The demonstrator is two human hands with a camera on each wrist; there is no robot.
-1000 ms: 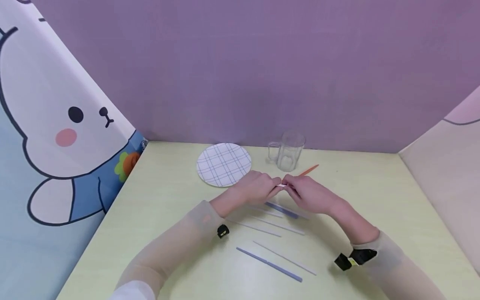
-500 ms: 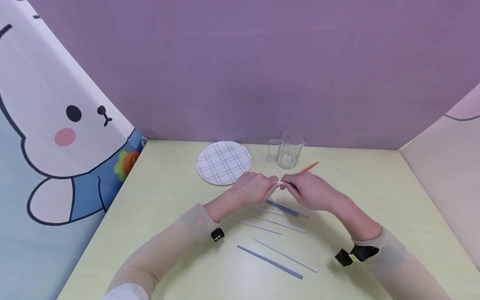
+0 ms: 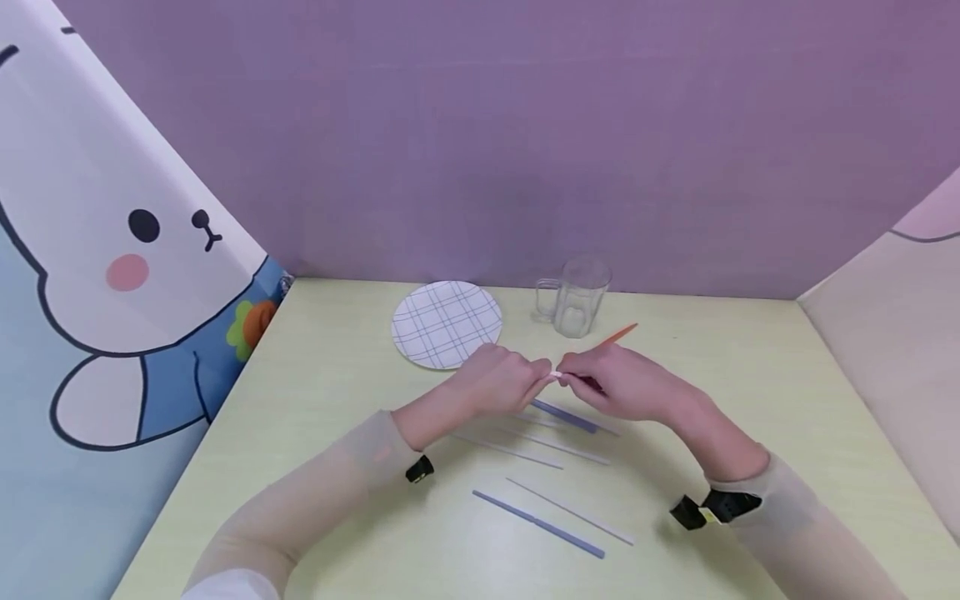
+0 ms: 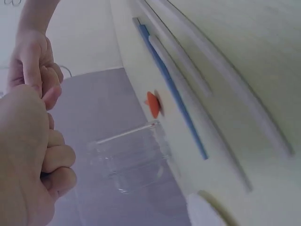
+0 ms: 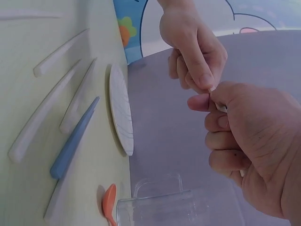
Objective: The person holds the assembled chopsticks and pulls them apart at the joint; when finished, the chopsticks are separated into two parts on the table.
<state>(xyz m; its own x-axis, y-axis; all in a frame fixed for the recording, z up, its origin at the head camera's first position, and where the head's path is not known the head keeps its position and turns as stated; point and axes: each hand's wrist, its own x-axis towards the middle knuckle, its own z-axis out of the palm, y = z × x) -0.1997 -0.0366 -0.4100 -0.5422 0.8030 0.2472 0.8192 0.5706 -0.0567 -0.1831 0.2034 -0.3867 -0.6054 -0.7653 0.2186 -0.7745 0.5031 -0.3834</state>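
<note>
My left hand (image 3: 498,379) and right hand (image 3: 626,382) meet above the table, fingertips almost touching. Between them shows a short bit of a thin white stick (image 3: 555,374), pinched from both sides. A pale piece of it (image 5: 222,108) also appears beside the right thumb in the right wrist view; the rest is hidden in the fingers. Below the hands lie several tapered sticks like chopsticks: a blue one (image 3: 566,417) under the right hand, another blue one (image 3: 538,524) nearer, and white ones such as this white chopstick (image 3: 570,510).
A round white plate (image 3: 442,325) with a blue grid lies behind the left hand. A clear glass mug (image 3: 583,300) stands near the back wall, its handle to the left. An orange spoon (image 3: 619,333) lies in front of it, partly hidden by the right hand.
Both hands have shifted slightly left, and the left forearm has swung out to the left. Both keep pinching the white stick. The things on the table have stayed in place.
</note>
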